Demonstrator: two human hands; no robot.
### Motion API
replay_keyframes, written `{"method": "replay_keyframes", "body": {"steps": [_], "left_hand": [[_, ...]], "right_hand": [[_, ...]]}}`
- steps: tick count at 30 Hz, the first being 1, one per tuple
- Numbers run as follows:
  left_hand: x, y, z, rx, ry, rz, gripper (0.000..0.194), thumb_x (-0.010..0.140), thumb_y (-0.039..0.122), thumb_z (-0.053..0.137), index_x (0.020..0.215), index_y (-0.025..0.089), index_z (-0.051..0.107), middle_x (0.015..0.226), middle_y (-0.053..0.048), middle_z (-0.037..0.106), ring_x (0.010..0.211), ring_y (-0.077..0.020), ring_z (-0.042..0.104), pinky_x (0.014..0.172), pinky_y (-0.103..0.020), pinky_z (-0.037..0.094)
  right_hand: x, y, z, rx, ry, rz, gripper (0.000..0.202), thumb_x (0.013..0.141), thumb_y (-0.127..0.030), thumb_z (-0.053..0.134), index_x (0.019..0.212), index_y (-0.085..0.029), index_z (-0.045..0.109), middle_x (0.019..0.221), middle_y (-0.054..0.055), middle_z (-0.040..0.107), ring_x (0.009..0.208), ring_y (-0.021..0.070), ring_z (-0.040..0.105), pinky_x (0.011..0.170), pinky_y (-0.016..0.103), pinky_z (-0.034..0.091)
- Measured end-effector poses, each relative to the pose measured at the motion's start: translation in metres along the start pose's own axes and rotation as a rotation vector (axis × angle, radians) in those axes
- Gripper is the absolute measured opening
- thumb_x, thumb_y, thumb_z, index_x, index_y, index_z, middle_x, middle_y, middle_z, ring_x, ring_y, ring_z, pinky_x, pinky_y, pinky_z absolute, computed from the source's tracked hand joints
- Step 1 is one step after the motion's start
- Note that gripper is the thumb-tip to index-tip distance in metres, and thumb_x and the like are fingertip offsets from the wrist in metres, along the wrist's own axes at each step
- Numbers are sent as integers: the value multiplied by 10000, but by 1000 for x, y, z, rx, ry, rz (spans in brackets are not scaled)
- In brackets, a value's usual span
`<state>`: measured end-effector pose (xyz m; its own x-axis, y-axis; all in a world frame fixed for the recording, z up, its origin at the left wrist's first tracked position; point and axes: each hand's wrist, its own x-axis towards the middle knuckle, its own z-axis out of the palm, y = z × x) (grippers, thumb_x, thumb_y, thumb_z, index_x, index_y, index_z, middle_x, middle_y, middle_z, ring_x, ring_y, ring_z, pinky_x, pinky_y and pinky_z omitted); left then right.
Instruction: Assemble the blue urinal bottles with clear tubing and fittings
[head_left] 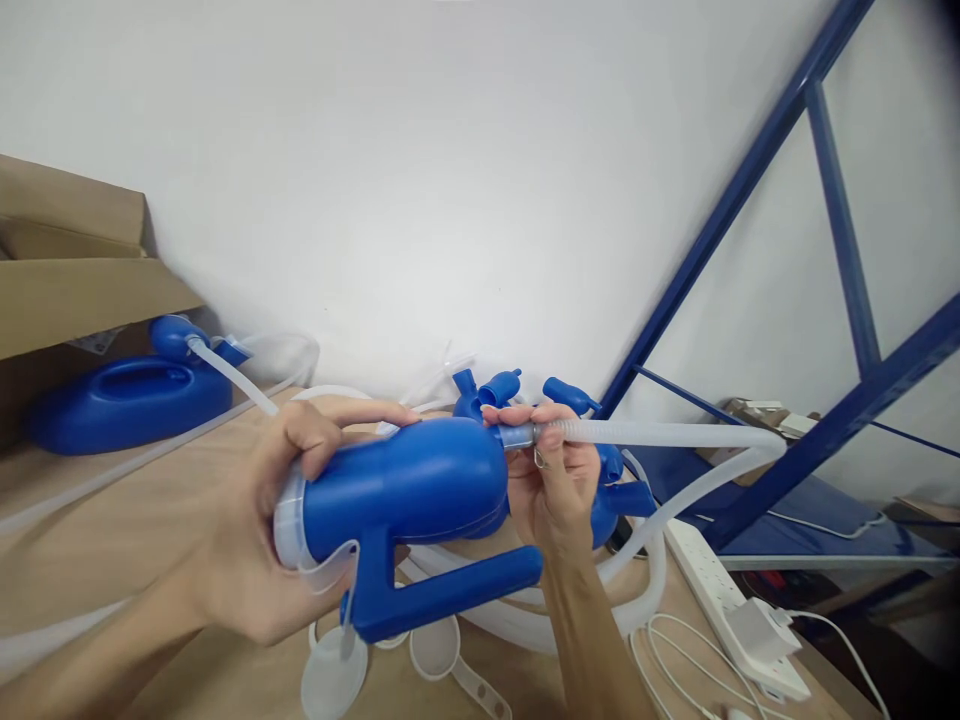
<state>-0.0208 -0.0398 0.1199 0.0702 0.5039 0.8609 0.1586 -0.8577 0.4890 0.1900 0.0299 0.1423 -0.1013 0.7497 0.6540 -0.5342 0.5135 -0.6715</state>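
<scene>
A blue handled bottle (405,475) lies tilted on its side above the table, its L-shaped handle toward me. My left hand (262,510) wraps round its end with the translucent white cap (291,520); a pale strap runs from there to the handle. At the opposite end is a narrow spout, joined to a ribbed translucent hose (652,432). A small metal hose clamp (537,436) sits round that joint. My right hand (559,470) is closed there, with thumb and fingers on the clamp and hose end. The hose bends back at right and loops beneath.
Several blue plastic cup-like parts (501,386) lie behind my hands. White caps (334,672) lie in front. Another blue bottle (135,400) with a hose stands left by a cardboard box (82,290). A power strip (720,590), cables and a blue metal rack (847,230) are at right.
</scene>
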Motion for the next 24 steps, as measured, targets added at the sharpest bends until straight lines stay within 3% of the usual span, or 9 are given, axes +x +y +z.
{"method": "replay_keyframes", "body": {"steps": [3, 6, 10, 14, 19, 21, 24], "left_hand": [[1, 1, 10, -109, 105, -147, 526, 713, 309, 886, 919, 276, 403, 1267, -132, 691, 1139, -391, 714, 762, -456, 678], [5, -1, 12, -133, 111, -167, 542, 723, 407, 890, 906, 269, 399, 1225, -128, 720, 1081, -360, 739, 748, -409, 670], [4, -9, 13, -77, 92, -41, 514, 723, 312, 874, 937, 276, 408, 1236, -125, 699, 1075, -350, 742, 764, -433, 680], [-5, -20, 11, 79, 60, 242, 503, 673, 168, 839, 977, 279, 454, 1320, -128, 688, 1161, -366, 715, 868, -501, 678], [-7, -31, -8, 328, -151, 524, 285, 740, 177, 745, 873, 262, 508, 1589, -79, 523, 1247, -348, 685, 879, -473, 689], [-4, -33, -13, 345, -218, 540, 272, 749, 165, 736, 858, 257, 506, 1609, -77, 498, 1264, -355, 674, 927, -493, 676], [3, -33, -11, 184, -99, 366, 379, 725, 141, 755, 944, 271, 474, 1463, -105, 632, 1238, -356, 685, 909, -496, 674]], "right_hand": [[0, -3, 2, -28, 7, -8, 289, 852, -541, 812, 896, -284, 686, 886, 43, 814, 916, 283, 800, 850, 478, 664], [0, -5, 1, -37, -38, 28, 256, 858, -510, 816, 892, -279, 711, 906, 47, 820, 934, 276, 799, 878, 460, 657], [1, -3, -2, -57, -27, 62, 289, 855, -536, 808, 925, -271, 719, 960, 67, 825, 962, 290, 794, 854, 453, 661], [0, -2, 0, -31, 3, 52, 306, 864, -558, 791, 932, -272, 705, 931, 58, 820, 939, 279, 792, 784, 411, 657], [0, 0, 2, -13, -14, 64, 282, 885, -551, 774, 921, -283, 695, 920, 42, 815, 921, 258, 796, 801, 393, 654], [3, 3, -1, -27, -34, 83, 295, 894, -561, 757, 940, -276, 696, 959, 56, 819, 955, 274, 795, 848, 428, 654], [8, 6, -5, -37, -51, 147, 366, 910, -593, 720, 1060, -259, 708, 1079, 93, 814, 1012, 287, 787, 887, 453, 650]]}}
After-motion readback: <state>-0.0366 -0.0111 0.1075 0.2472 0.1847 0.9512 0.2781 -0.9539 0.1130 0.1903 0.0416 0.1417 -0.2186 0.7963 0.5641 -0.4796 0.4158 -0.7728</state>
